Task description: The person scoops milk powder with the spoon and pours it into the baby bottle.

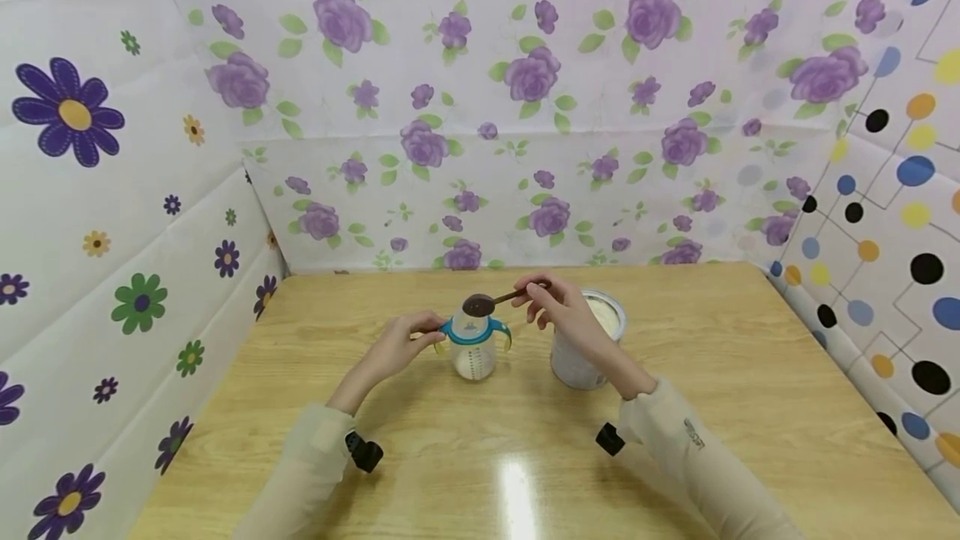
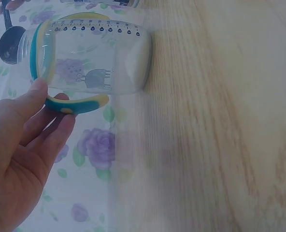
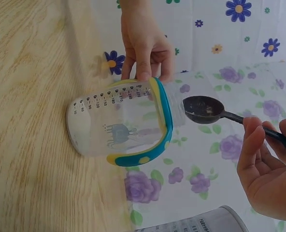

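Note:
A clear baby bottle with a teal collar and yellow-teal handles stands on the wooden table, a little white powder at its bottom. My left hand pinches its left handle between thumb and fingers. My right hand pinches the stem of a dark scoop, whose bowl hovers just over the bottle's open mouth. The bottle shows printed measuring marks along its side. Behind my right hand stands an open tin of pale powder.
Floral and dotted paper walls enclose the table on the left, back and right. The tin's rim shows at the lower edge of the right wrist view. Bare wood lies toward the near edge.

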{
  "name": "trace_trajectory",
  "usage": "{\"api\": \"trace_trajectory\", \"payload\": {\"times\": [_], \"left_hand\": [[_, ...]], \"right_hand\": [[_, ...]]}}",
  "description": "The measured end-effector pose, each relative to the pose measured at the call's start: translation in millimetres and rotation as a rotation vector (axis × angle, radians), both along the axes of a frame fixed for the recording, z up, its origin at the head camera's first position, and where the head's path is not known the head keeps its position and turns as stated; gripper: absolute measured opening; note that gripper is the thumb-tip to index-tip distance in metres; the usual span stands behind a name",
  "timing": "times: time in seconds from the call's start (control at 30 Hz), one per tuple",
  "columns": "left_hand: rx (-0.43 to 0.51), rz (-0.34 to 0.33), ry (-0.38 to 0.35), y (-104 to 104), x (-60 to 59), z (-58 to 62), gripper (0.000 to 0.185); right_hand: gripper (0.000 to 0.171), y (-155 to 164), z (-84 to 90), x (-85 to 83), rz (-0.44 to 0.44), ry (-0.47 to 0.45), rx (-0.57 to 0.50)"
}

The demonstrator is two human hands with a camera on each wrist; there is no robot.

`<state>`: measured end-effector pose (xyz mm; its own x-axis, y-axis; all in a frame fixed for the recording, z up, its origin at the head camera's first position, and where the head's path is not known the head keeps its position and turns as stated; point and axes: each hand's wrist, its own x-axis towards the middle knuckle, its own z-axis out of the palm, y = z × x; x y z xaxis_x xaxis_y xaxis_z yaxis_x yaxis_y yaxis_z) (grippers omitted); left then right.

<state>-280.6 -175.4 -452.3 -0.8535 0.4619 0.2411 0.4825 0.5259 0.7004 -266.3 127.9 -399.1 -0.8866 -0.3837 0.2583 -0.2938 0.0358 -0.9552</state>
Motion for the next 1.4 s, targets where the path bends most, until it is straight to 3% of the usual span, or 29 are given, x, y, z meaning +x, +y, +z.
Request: {"api": "trace_trajectory", "payload": {"times": [0.3, 0.77, 1.4], "left_hand": [[-0.008, 0.002, 0.000, -1.5, -1.5, 0.5, 0.018], [-0.009, 0.010, -0.022, 0.5, -1.8, 2.9, 0.019], [-0.003, 0.013, -0.033, 0.7, -0.9, 2.2, 0.020]], "right_hand": [[0.042, 8.0, 5.1, -0.3, -0.026, -0.018, -0.030], [0.033, 15.1, 6.6, -3.4, -0.051, -0.007, -0.085], [0.033, 30.7, 7.2, -5.6, -0.077, -0.040, -0.080]]}}
